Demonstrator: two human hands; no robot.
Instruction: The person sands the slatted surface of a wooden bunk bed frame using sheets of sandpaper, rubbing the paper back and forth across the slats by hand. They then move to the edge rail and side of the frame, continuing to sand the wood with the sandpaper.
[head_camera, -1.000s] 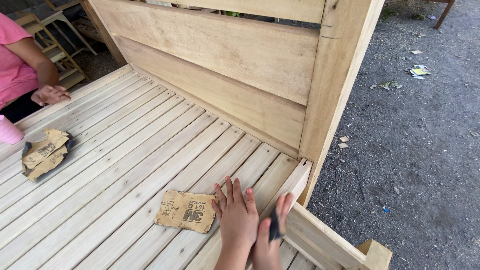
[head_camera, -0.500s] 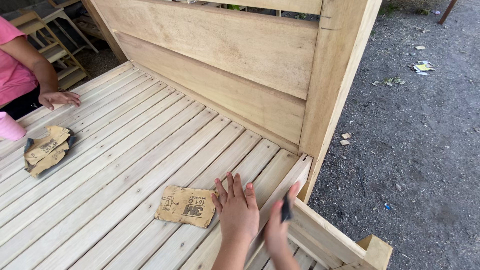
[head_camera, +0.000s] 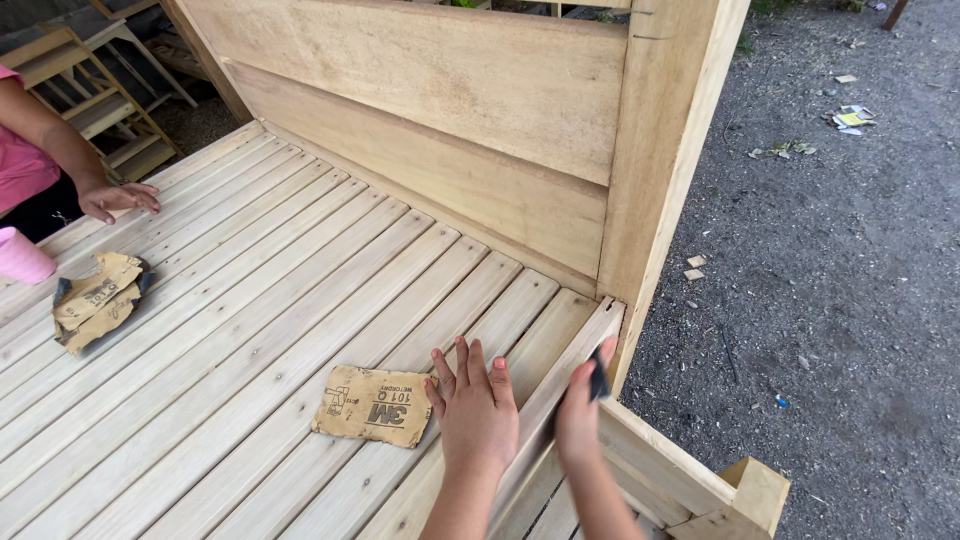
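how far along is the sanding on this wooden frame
Done: nothing can be confirmed, as the slats all look pale and alike. In hand: the right hand presses a dark piece against the side rail, the left hand flat beside the sandpaper sheet. What is left cannot be told.

There is one view only, from a camera worn on the person's head. It looks steeply down and forward over the slatted wooden surface (head_camera: 250, 300), close enough that the hands enter from the bottom edge. It faces the upright wooden backboard (head_camera: 430, 100) across the top of the frame, takes in gravel ground (head_camera: 850, 300) on the right, and catches another person's hand (head_camera: 118, 198) at the far left.
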